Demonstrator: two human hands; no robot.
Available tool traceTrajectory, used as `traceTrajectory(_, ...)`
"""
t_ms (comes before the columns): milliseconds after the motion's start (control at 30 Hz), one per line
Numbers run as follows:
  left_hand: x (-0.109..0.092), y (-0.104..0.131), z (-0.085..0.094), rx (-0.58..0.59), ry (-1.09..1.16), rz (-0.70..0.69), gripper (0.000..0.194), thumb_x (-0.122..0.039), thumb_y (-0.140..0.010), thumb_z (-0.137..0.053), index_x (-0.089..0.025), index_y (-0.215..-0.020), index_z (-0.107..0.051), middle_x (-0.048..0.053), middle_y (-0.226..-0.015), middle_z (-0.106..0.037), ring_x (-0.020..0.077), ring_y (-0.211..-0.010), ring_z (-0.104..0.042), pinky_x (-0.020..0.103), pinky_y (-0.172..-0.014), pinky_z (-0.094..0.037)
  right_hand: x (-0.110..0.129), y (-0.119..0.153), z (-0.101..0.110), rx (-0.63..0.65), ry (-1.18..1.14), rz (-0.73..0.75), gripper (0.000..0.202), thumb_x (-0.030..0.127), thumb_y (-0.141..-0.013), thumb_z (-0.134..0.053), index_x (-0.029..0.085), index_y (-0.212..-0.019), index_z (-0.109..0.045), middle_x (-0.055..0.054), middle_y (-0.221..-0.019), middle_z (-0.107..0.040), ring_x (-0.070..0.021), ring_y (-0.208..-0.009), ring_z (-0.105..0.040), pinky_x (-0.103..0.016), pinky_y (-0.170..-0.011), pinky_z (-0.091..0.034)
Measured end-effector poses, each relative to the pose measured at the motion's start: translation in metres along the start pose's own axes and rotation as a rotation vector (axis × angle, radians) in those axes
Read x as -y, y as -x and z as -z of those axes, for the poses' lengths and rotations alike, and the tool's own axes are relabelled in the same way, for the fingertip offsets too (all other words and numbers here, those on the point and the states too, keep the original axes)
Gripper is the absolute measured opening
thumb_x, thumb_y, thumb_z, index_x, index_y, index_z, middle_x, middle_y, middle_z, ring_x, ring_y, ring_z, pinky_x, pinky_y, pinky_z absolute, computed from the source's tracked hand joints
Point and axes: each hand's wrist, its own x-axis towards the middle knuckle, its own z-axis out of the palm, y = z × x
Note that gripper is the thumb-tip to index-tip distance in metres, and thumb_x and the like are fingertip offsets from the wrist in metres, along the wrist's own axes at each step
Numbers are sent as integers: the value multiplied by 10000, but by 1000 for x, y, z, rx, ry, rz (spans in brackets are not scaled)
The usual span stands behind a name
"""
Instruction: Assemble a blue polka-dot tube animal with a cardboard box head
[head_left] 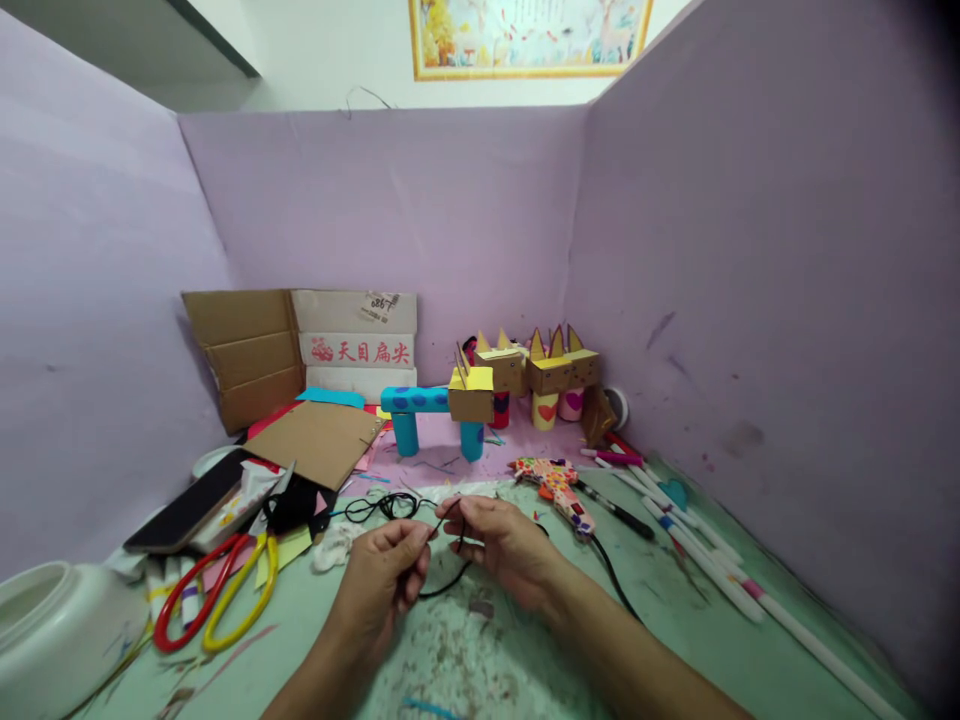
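Above the front middle of the table, my left hand (390, 570) pinches a thin black cord (446, 515) between thumb and fingers. Close beside it, my right hand (499, 540) grips another part of this cord, which bends in a small loop between the hands. Behind them lies a loose coil of black cord (390, 506); whether it joins the held piece I cannot tell. A blue cardboard animal (420, 400) with a box head stands beyond, near several similar box-headed figures (551, 375). Beside my right hand rests a patterned glue gun (555, 487) with its black cable.
Scissors (240, 590) with red and yellow handles lie at left, near a white pot (67, 630) and a dark phone-like slab (187, 500). Cardboard pieces (315, 440) are stacked behind. Several marker pens (705, 550) line the right wall. Lilac panels (390, 210) enclose the table.
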Motion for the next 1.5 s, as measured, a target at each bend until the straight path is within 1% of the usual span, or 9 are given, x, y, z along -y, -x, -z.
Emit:
traceTrajectory(167,7,1,-6,63,-152,26,392,-520,-493,-717,-154,-496,-574,-54,-318,-394,40,-267,-267,182,-304,-138,-3,0,-3,8,-105,12,344,417,-551,-794,147,-738,-689,-45,-763,-631,-167,-752,-553,-292,-708,-409)
traceTrajectory(333,0,-4,5,-176,-291,-204,279,-359,-482,-738,-145,-649,-675,-29,-467,-514,53,-381,-328,194,-387,-228,-7,-2,-4,-13,-113,8,367,394,-531,-819,130,-749,-688,-7,-623,-616,-110,-608,-543,-251,-676,-385)
traceTrajectory(433,-4,-4,11,-236,-287,-276,269,-332,-500,-731,-159,-701,-689,-43,-460,-483,60,-401,-309,202,-405,-233,-10,-2,-4,-22,-74,18,385,397,-533,-821,113,-765,-704,12,-562,-581,-84,-553,-511,-228,-622,-364)
traceTrajectory(567,-5,-2,11,-170,-245,-274,241,-325,-502,-739,-171,-684,-704,-61,-407,-412,58,-382,-274,207,-396,-221,-14,-3,-2,-16,55,27,442,381,-560,-812,111,-892,-700,1,-560,-603,-88,-526,-500,-235,-567,-339)
traceTrajectory(700,-7,0,6,-70,-181,-199,243,-305,-478,-752,-169,-677,-723,-62,-380,-397,59,-364,-291,206,-388,-224,-16,-4,-2,-4,49,56,631,345,-529,-834,102,-1067,-611,1,-543,-629,-106,-528,-538,-242,-579,-347)
traceTrajectory(900,-7,4,4,40,-296,-300,152,-298,-597,-687,-152,-553,-693,19,-602,-598,64,-429,-375,202,-404,-257,-14,-4,-6,4,53,37,532,345,-464,-859,105,-871,-614,-15,-507,-643,-106,-494,-558,-222,-550,-364)
traceTrajectory(1100,-6,3,7,110,-329,-364,221,-294,-688,-616,-148,-523,-620,11,-613,-562,72,-476,-389,193,-416,-258,-18,-3,-10,55,17,19,433,405,-476,-842,122,-670,-577,-13,-496,-621,-87,-435,-527,-199,-460,-329)
traceTrajectory(1333,-4,2,8,37,-389,-434,209,-272,-711,-571,-151,-543,-541,30,-715,-535,110,-582,-462,204,-460,-301,-18,-2,-8,76,-15,-63,427,422,-504,-833,112,-668,-588,-32,-579,-648,-101,-461,-582,-210,-490,-403)
traceTrajectory(1500,-3,2,6,15,-452,-496,205,-276,-736,-534,-162,-566,-527,59,-791,-539,167,-727,-525,228,-548,-385,-19,-1,-7,79,5,-75,426,430,-516,-826,95,-673,-614,-40,-603,-653,-93,-463,-580,-182,-444,-375)
